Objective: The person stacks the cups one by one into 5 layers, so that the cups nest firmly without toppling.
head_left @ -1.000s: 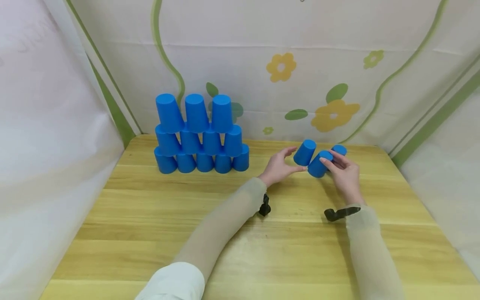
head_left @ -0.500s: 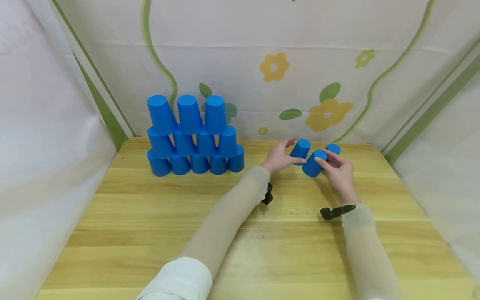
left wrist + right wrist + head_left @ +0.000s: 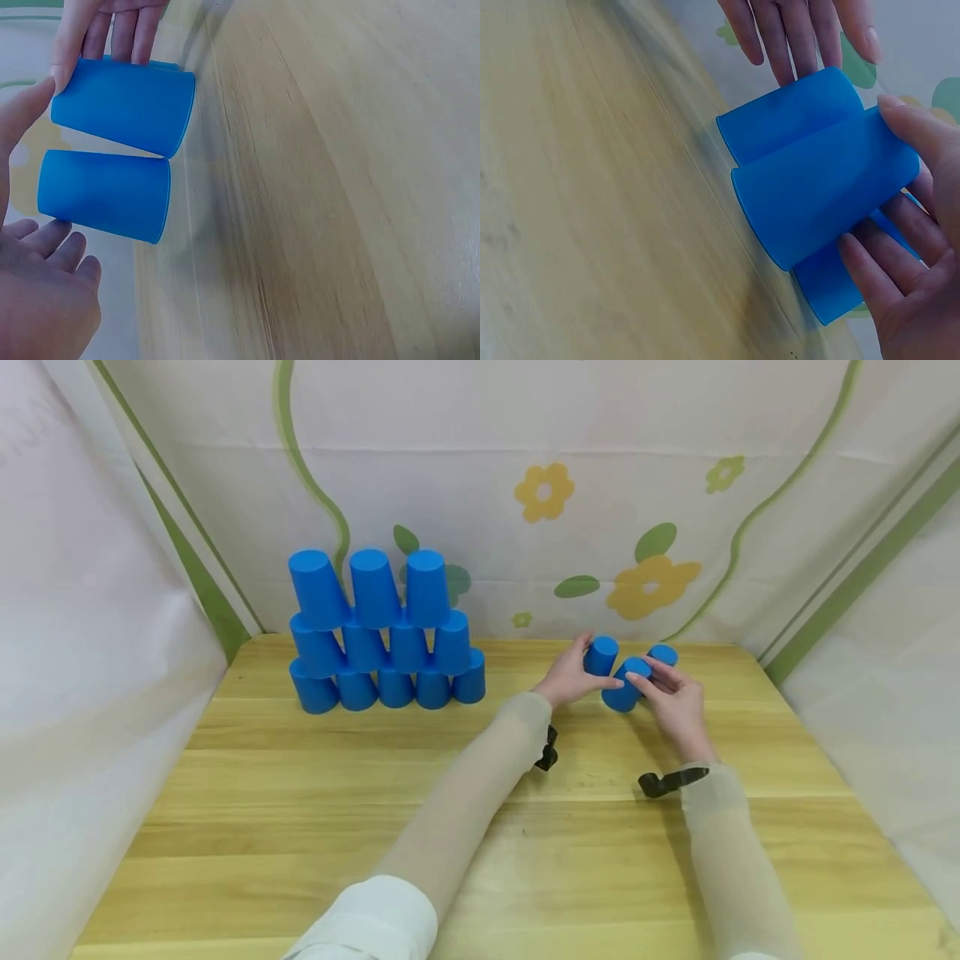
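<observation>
On the right side of the table in the head view, three blue cups are grouped mouth down. My right hand pinches the front cup near its base, thumb on one side and fingers on the other. My left hand reaches round the left cup; its fingertips touch that cup's side, and its thumb extends apart from it toward the front cup. Behind my right fingers is the third cup, mostly hidden. The front and left cups stand close side by side, rims downward, close over the wood.
At the left, blue cups are stacked mouth down in a stepped wall, with three in the top row. The wooden table runs back to a white curtain with printed flowers. Each wrist wears a black camera strap.
My left hand has moved right and in around the left cup, its fingers coming onto the cup's side. My right hand keeps its grip on the front cup. The head view has shifted slightly.
</observation>
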`<state>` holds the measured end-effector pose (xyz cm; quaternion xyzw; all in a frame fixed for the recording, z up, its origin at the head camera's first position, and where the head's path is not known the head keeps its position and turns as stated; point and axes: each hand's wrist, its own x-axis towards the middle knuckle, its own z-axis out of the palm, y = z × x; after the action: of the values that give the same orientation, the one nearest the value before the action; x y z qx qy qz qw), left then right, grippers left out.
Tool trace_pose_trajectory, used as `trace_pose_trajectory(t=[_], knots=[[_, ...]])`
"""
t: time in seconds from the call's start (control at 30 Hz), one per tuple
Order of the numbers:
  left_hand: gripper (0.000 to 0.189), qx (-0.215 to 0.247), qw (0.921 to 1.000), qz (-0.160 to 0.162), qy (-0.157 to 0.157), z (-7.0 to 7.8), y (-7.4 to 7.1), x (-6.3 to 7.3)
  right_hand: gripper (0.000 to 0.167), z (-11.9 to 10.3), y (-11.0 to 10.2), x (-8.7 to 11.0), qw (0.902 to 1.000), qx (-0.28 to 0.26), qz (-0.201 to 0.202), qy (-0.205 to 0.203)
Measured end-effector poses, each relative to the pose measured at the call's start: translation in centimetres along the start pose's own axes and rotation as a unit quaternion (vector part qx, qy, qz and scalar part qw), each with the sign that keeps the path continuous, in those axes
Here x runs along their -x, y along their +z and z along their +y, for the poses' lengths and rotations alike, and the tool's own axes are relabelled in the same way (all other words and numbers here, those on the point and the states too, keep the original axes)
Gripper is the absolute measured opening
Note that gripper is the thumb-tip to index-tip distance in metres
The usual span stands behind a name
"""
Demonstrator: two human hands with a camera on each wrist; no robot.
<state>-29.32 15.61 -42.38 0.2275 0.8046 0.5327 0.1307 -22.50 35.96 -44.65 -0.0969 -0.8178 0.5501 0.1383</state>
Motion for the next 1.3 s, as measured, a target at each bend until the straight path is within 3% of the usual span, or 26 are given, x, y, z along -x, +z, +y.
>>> trace_pose_trajectory(t=[0.3,0.5,0.6,0.9,1.17,1.3], knots=[[0.064,-0.043,0.998,0.038,0.028,-0.6,-0.5,0.3,0.069,0.0,0.5,-0.2,0.9997,-0.018,-0.008,0.013],[0.053,-0.032,0.9968,0.07,0.02,-1.1,-0.8,0.7,0.067,-0.1,0.8,-0.4,0.9994,-0.019,-0.018,0.02],[0.05,-0.031,0.9953,0.084,0.038,-0.9,-1.2,0.8,0.068,-0.1,0.9,-0.4,0.9994,-0.023,-0.018,0.019],[0.052,-0.004,0.9888,0.095,0.115,0.9,-3.4,1.2,0.066,0.3,0.7,-0.9,0.9998,-0.013,-0.005,0.013],[0.058,0.004,0.9773,0.096,0.189,4.4,-6.0,2.8,0.069,0.3,0.4,-0.9,0.9997,-0.011,-0.003,0.019],[0.056,0.01,0.9722,0.106,0.209,5.7,-7.4,3.5,0.07,0.2,0.3,-1.0,0.9996,-0.011,-0.006,0.025]])
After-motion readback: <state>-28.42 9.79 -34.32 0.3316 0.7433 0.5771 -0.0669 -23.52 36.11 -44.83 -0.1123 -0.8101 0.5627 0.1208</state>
